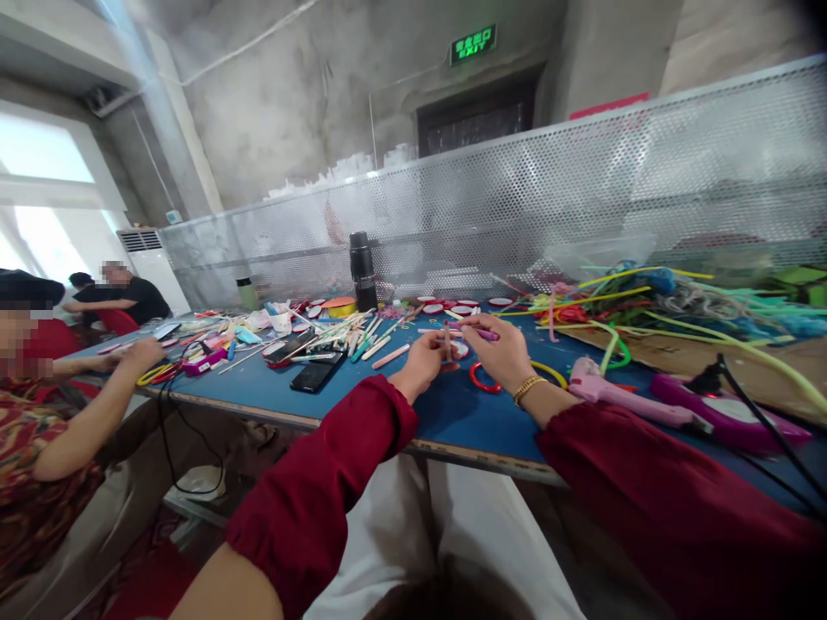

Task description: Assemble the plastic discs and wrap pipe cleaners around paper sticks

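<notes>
Over the blue tabletop (388, 379), my left hand (423, 366) is closed in a pinch on a thin pinkish-brown strip (448, 343) that stands roughly upright. My right hand (502, 351), just beside it, grips a slim purple stick (479, 332), which points toward the left hand. Whether the stick touches the strip, I cannot tell. A small white disc with a dark rim (460, 349) shows behind the fingers. Below the right hand lies a red ring (481, 379), and part of a yellow ring (549, 372) shows beyond the wrist.
A pink handheld tool (630, 396) and a corded purple device (730, 418) lie at right, near piled coloured strips (652, 297). A black phone (316, 375), pale sticks (349, 331) and a black flask (363, 271) stand or lie left. A co-worker (52, 430) sits at left.
</notes>
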`<action>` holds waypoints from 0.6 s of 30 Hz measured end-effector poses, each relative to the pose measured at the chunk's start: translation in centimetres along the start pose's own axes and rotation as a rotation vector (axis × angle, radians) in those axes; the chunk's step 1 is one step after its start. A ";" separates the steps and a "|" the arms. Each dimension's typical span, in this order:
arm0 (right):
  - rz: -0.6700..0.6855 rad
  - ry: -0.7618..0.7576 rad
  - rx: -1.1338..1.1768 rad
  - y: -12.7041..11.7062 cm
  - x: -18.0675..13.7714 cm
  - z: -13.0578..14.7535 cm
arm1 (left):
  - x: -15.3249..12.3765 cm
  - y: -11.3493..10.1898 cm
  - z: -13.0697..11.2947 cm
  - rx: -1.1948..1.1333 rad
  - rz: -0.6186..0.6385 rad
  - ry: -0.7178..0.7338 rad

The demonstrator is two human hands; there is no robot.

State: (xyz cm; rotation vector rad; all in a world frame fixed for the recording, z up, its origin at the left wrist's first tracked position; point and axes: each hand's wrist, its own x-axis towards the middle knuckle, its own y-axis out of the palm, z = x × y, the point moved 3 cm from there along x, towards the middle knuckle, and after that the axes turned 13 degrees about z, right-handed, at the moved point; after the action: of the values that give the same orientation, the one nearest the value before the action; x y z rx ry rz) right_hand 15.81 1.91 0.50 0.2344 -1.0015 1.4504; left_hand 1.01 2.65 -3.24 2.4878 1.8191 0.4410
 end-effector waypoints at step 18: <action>-0.105 -0.056 0.038 -0.6 0.0 0.5 | 0.5 -0.1 0.2 -0.005 -0.061 -0.014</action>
State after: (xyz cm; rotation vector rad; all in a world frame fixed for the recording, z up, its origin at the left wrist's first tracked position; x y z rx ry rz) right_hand 16.08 1.46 1.08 0.3518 -0.9933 1.3744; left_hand 1.09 3.15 -3.34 2.4183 1.8804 0.4236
